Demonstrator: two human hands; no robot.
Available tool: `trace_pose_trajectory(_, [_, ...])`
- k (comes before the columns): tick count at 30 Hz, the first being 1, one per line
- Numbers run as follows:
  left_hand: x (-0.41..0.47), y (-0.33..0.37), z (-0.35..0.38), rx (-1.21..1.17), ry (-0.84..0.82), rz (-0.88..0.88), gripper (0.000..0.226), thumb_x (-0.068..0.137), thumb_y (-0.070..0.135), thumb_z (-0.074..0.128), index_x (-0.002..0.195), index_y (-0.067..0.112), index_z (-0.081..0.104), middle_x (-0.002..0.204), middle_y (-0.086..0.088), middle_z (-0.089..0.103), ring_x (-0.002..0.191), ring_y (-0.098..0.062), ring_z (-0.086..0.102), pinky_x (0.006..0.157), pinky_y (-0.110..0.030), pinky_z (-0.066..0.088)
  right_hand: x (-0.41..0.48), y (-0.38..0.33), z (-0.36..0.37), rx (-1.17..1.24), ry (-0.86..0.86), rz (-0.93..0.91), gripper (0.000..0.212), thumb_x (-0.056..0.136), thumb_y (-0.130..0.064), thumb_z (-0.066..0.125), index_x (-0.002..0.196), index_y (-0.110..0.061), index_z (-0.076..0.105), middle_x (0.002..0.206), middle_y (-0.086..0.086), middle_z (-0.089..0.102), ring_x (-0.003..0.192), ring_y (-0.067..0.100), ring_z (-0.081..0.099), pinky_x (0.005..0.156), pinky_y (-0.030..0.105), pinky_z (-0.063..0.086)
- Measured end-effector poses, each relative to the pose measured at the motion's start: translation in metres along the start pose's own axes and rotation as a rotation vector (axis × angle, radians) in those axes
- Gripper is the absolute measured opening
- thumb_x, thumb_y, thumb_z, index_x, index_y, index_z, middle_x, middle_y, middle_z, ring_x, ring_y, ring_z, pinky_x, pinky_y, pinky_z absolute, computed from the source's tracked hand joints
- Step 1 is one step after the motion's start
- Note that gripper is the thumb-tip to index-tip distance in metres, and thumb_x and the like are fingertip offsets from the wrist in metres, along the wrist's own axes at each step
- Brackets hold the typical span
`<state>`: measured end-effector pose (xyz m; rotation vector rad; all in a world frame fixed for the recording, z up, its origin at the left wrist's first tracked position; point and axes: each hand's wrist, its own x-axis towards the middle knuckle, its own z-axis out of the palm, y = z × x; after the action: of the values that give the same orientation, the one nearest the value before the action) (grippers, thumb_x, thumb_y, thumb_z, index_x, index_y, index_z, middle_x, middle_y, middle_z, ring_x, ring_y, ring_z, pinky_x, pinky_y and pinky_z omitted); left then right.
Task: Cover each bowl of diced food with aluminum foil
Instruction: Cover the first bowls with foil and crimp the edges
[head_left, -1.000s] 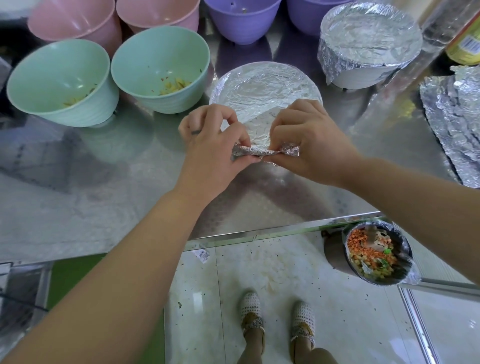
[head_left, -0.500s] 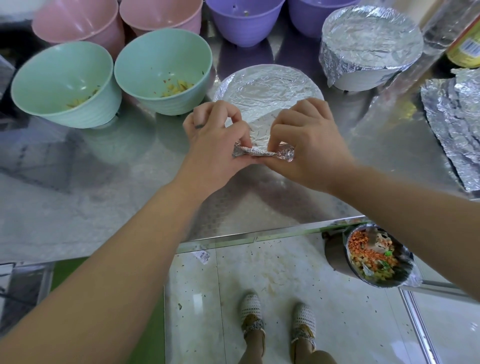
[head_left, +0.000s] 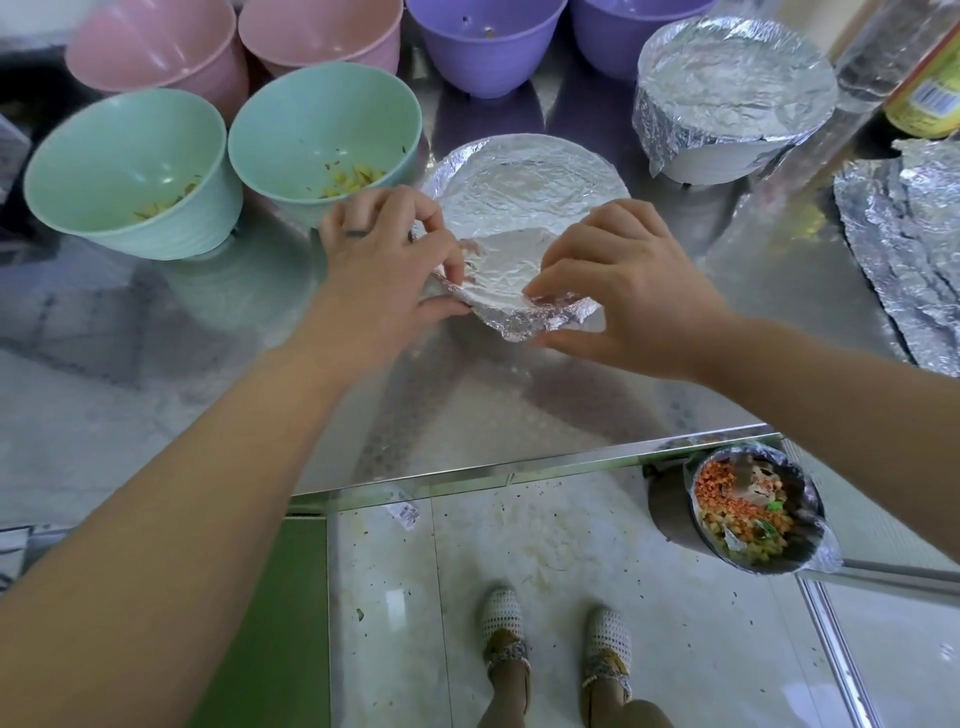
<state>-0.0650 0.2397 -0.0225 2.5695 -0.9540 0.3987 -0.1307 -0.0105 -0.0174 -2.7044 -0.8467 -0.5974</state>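
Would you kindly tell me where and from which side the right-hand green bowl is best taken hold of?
Probably the green bowl's near rim, from the front: it stands upright and open, its wall flares up to the rim, and other bowls crowd its left, back and right.

left hand (head_left: 384, 265): fingers curled, thumb beneath, pinching foil (head_left: 511, 265) edge (ring on one finger) | right hand (head_left: 628, 291): matching pinch | forearms: bare, extended forward, converging

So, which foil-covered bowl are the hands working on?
The central bowl; the left hand and right hand pinch its near foil edge. The back-right bowl stands untouched.
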Motion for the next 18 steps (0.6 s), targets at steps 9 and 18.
trace_pose_trajectory(9, [-0.008,0.021,0.011,0.030,0.046,0.020,0.034,0.073,0.050,0.082,0.093,0.027,0.066,0.112,0.001,0.057,0.113,-0.022,0.036,0.091,-0.037,0.020,0.008,-0.001,-0.003,0.053,-0.107,-0.097,0.022,0.088,-0.033,0.070,0.107,-0.021,0.074,0.100,-0.001,0.067,0.092,0.030,0.059,0.092,0.046,0.042])
trace_pose_trajectory(18, [-0.008,0.023,0.014,-0.023,0.096,0.006,0.031,0.072,0.043,0.084,0.087,0.024,0.066,0.104,0.003,0.060,0.111,-0.020,0.039,0.088,-0.029,0.011,0.015,-0.002,0.002,-0.049,-0.083,-0.160,0.010,0.088,-0.023,0.066,0.094,-0.016,0.069,0.089,0.003,0.065,0.085,0.032,0.060,0.091,0.043,0.041])
